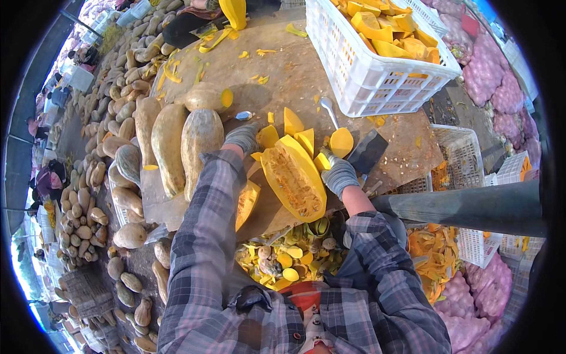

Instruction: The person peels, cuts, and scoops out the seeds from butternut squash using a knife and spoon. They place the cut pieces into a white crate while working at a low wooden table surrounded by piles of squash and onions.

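A peeled pumpkin half (294,179), seeds showing, lies cut side up on the board between my hands. My left hand (244,138), in a grey glove, is against a peeled chunk (268,136); its fingertips are hidden. My right hand (339,173), gloved too, has a small pumpkin piece (322,162) at its thumb and fingers. Cut wedges (293,122) stand beyond the half, and a rounded end piece (341,142) lies by a metal spoon (328,108). Right of these rests a wide dark blade (368,151). Another seeded piece (247,204) is below my left hand.
Unpeeled pumpkins (201,141) line the board's left side. A white plastic crate (376,84) of pumpkin chunks stands at the far right. Scraps (287,261) fill the space below the board's near edge. A thick dark pole (460,208) crosses at right. Someone holds a peeled pumpkin (233,13) opposite.
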A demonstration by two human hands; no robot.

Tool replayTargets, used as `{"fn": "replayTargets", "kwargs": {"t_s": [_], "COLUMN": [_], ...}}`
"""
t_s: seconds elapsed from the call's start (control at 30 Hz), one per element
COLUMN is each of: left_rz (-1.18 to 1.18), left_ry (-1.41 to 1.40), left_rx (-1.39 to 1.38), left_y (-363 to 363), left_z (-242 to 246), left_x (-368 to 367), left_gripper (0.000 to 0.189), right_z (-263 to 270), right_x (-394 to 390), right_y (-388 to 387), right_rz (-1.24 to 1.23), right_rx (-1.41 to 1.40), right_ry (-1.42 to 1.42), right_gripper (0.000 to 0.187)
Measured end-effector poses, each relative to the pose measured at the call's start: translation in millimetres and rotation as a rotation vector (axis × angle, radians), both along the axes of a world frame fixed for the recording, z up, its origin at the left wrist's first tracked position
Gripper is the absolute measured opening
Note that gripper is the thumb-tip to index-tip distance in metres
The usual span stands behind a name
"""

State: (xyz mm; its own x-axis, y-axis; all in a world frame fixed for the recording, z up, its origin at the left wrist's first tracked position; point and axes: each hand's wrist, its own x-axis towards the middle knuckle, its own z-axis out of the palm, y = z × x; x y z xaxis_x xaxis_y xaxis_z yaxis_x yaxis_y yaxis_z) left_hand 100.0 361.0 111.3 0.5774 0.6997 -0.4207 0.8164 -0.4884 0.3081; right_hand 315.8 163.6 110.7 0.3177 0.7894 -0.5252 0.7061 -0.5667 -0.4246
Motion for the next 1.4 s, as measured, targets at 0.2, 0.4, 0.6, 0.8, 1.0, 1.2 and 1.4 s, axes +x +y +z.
{"fn": "replayTargets", "kwargs": {"t_s": [0.2, 0.4, 0.6, 0.8, 1.0, 1.2, 1.4], "left_rz": [0.240, 0.409, 0.706, 0.299, 0.379, 0.610, 0.700], "left_ry": [-0.217, -0.218, -0.903, -1.221, -0.136, -0.155, -0.349], "left_rx": [-0.096, 0.062, -0.249, -0.015, 0.096, -0.038, -0.055], "left_y": [-0.5, -0.2, 5.3, 5.6, -38.9, -24.8, -9.7], "left_z": [-29.0, -19.3, 105.5, 179.6, 62.6, -9.0, -36.5], "left_x": [-20.0, -18.0, 70.7, 144.4, 132.2, 111.4, 109.9], "left_gripper": [0.090, 0.070, 0.058, 0.067, 0.078, 0.086, 0.068], "right_z": [-75.9, -29.0, -12.4, -13.0, -25.3, -2.0, -30.5], "right_x": [76.0, 18.0, 6.2, 6.6, 8.0, -12.1, 5.7], "right_y": [-8.9, -16.6, -21.0, -32.9, -34.6, -51.3, -45.9], "right_rz": [-0.409, -0.156, -0.120, 0.091, 0.186, -0.001, -0.146], "right_rx": [0.381, 0.168, -0.001, -0.063, -0.132, -0.144, -0.155], "right_ry": [0.423, 0.112, 0.066, 0.221, 0.053, -0.085, 0.009], "right_gripper": [0.052, 0.062, 0.070, 0.068, 0.072, 0.085, 0.078]}}
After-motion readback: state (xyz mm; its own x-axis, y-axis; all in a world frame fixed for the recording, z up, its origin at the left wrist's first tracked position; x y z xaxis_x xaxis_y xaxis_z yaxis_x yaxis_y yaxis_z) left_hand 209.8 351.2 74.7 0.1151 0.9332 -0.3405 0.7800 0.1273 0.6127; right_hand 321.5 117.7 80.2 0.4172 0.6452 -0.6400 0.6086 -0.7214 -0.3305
